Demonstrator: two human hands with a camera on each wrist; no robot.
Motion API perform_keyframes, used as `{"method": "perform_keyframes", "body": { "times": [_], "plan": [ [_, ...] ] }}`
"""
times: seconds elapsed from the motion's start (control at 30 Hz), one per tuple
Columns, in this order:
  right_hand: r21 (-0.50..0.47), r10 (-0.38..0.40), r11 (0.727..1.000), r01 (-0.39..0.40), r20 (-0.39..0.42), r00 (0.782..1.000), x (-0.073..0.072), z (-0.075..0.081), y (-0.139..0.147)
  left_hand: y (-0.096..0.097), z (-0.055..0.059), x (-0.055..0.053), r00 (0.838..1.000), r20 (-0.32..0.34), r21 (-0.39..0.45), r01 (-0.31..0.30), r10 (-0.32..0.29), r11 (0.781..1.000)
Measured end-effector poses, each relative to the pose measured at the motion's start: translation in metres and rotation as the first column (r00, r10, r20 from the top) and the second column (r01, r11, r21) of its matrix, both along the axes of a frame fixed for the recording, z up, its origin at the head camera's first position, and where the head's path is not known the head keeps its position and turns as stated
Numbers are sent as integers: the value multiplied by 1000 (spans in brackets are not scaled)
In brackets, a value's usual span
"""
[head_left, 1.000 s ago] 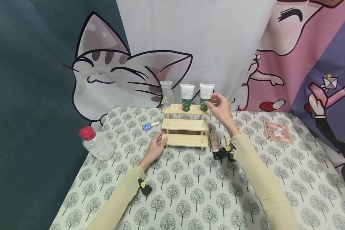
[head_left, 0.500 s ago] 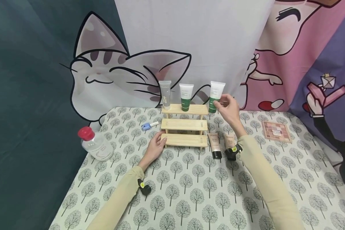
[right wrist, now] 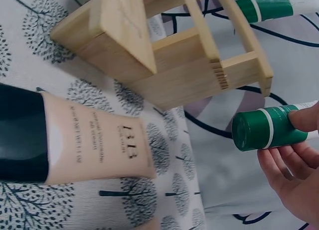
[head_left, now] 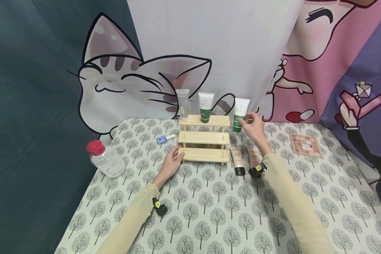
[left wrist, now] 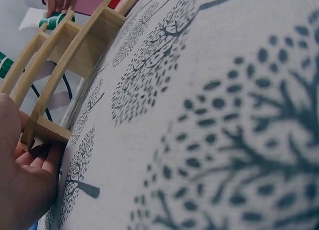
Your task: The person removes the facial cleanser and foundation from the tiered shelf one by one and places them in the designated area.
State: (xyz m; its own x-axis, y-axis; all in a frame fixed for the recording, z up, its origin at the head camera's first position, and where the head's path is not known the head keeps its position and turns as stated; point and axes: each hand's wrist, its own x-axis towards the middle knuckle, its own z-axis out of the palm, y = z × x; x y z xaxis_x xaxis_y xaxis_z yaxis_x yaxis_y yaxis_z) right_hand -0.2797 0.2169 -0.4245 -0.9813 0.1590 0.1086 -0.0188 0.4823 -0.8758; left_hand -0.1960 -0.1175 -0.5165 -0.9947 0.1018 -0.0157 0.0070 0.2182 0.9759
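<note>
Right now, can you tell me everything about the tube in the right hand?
The tube is white with small print above, green below, with a white ring just over its green cap. It looks plastic. Capped end down, leaning slightly, it is pinched by the right hand beside the wooden stand, not touching it.

The person wears long sleeves of a plain, pale cream-yellow cloth, the left sleeve and right sleeve matching. Near each cuff sits a small black camera; the left camera and right camera each show a bright yellow-green spot beside a dark strap.
</note>
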Motion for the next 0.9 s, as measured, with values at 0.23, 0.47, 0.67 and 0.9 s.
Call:
{"method": "perform_keyframes", "body": {
  "times": [0.23,0.47,0.67,0.9],
  "plan": [
    [50,5,999,-6,24,1000,-3,-18,3,0,2,1,1000,2,11,-4,4,1000],
    [76,-6,997,0,83,997,-2,-34,7,0,0,1,1000,-8,15,0,0,1000],
    [47,8,999,-14,126,992,-5,-44,8,0,-1,0,1000,-8,5,-4,4,1000],
    [10,19,1000,-23,249,968,-9,-53,5,0,-1,1,1000,-2,-4,-4,4,1000]
  ]
}}
